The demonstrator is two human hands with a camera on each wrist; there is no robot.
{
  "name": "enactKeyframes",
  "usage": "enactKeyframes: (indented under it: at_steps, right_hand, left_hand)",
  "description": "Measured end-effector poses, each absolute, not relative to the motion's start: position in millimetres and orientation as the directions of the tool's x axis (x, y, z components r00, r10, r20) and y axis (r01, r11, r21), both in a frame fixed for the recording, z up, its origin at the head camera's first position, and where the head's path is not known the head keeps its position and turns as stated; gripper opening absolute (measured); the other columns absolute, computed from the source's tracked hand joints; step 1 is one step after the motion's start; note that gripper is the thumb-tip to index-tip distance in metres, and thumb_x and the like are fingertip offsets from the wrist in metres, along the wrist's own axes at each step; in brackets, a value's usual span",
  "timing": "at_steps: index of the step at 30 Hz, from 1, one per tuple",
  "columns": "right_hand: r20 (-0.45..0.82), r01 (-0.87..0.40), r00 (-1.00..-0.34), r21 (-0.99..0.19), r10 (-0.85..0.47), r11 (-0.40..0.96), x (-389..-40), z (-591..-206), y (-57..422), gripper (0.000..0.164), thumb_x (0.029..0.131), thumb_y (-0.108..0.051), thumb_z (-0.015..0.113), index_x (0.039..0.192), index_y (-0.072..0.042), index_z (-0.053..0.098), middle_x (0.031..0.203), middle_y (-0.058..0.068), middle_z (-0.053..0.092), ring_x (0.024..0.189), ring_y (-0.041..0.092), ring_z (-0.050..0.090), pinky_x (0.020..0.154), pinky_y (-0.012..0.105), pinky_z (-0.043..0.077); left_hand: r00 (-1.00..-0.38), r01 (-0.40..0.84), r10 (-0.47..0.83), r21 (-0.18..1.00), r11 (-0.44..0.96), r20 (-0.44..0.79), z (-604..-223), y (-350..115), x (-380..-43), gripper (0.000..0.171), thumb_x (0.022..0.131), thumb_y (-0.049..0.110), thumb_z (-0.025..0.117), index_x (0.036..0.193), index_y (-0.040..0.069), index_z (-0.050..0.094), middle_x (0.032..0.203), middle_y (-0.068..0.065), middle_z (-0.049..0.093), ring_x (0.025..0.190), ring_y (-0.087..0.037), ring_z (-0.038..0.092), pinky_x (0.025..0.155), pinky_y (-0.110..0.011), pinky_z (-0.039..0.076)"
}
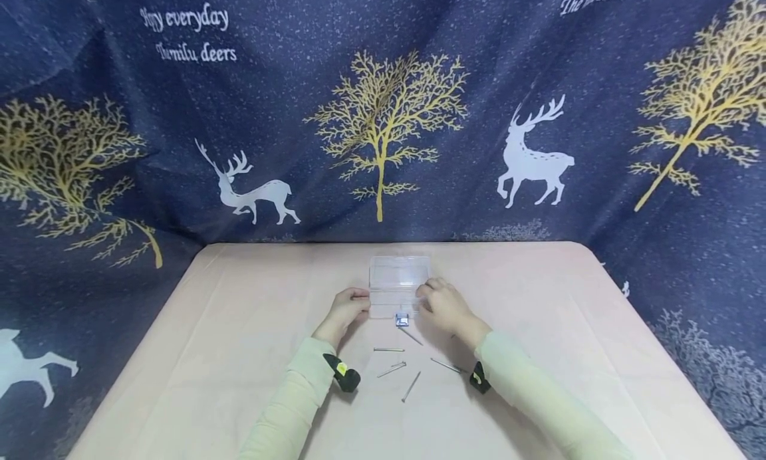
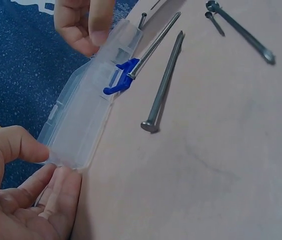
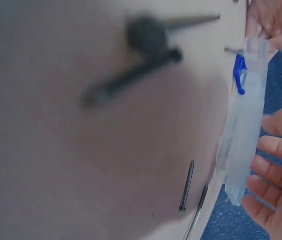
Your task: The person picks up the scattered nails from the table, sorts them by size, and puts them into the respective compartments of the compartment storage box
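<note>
Clear plastic case [image 1: 383,299], lid open to far side, on table [image 1: 179,380] between hands; long axis left-right; left hand [image 1: 346,308] pinches left end; right hand [image 1: 445,307] at right end, fingers parted, contact unclear; nails [image 2: 164,81] near side.

Here's the count: one box [image 1: 399,272], with one blue clip [image 2: 125,79] at its front edge. Two hands now, left hand [image 1: 346,308] and right hand [image 1: 443,305], one at each end of the box! In front of it, the head view gives six nails [image 1: 389,349], four singles and a pair. Behind the box, three yellow trees [image 1: 380,147] and two whole deer [image 1: 535,159].
</note>
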State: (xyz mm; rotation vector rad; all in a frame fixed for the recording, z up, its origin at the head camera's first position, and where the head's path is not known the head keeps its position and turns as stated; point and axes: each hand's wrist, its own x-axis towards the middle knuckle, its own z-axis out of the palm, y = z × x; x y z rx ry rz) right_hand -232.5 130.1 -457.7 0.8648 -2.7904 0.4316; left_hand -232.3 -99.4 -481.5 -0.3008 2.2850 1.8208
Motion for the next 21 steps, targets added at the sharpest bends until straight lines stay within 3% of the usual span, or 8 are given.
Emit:
enactKeyframes:
  at_steps: [5, 14, 21]
  right_hand:
    - [0.262, -0.585, -0.809, -0.275, -0.526, 0.763, -225.0, -458.4, 135.3, 0.032, 0.084, -0.020, 0.067, 0.109, -0.001, 0.062, 0.104, 0.012, 0.063, 0.104, 0.031, 0.055, 0.097, 0.046, 0.047]
    - [0.240, -0.556, -0.831, -0.373, -0.501, 0.743, -223.5, -466.4, 143.3, 0.030, 0.086, -0.016, 0.066, 0.110, 0.002, 0.061, 0.109, 0.015, 0.061, 0.107, 0.031, 0.054, 0.099, 0.046, 0.047]
    - [0.279, -0.574, -0.818, -0.330, -0.503, 0.749, -214.3, -457.8, 149.1, 0.028, 0.086, -0.017, 0.067, 0.107, 0.001, 0.063, 0.107, 0.015, 0.060, 0.103, 0.030, 0.054, 0.096, 0.046, 0.048]
  left_hand:
    - [-0.956, -0.293, -0.034, 0.932, 0.214, -0.292, -479.8, -97.0, -231.8, 0.041, 0.083, 0.005, 0.056, 0.123, -0.005, 0.054, 0.117, -0.021, 0.059, 0.105, -0.031, 0.061, 0.089, -0.034, 0.056]
    - [-0.957, -0.290, -0.054, 0.939, 0.187, -0.284, -480.6, -94.1, -230.4, 0.036, 0.087, 0.004, 0.059, 0.120, -0.007, 0.055, 0.114, -0.023, 0.059, 0.100, -0.028, 0.061, 0.087, -0.033, 0.056]
    - [-0.965, -0.260, -0.024, 0.953, 0.158, -0.260, -482.4, -96.6, -232.7, 0.039, 0.086, 0.001, 0.059, 0.124, -0.007, 0.053, 0.120, -0.025, 0.058, 0.107, -0.033, 0.060, 0.089, -0.033, 0.056]
